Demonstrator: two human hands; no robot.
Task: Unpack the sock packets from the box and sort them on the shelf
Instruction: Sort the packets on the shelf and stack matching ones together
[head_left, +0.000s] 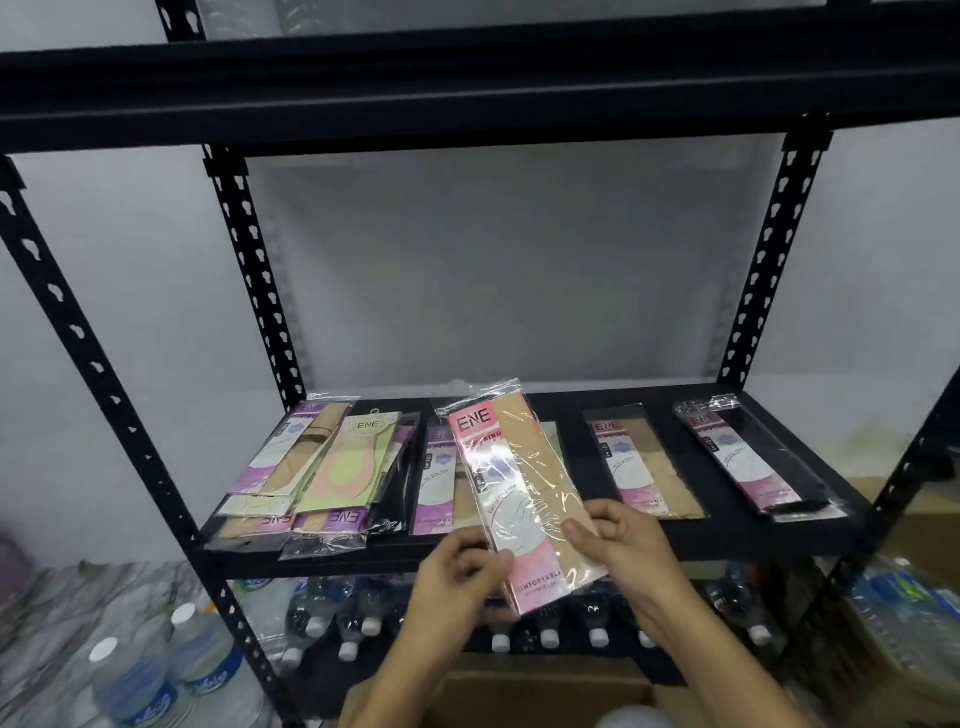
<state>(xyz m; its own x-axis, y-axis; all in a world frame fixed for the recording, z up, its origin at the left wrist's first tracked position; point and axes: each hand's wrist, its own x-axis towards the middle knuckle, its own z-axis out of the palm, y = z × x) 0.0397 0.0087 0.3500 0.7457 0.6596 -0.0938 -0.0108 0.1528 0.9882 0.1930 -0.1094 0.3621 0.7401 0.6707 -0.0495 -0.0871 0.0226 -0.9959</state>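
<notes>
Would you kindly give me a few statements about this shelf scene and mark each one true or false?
1. The left hand and the right hand together hold one packet of beige socks. True.
2. The held packet's label is green. False: it is pink.
3. The far-right packet on the shelf contains black socks. True.
4. Folded towels fill the level below. False: water bottles are there.
5. A single packet lies alone at the shelf's left end. False: several packets overlap there in a pile.
</notes>
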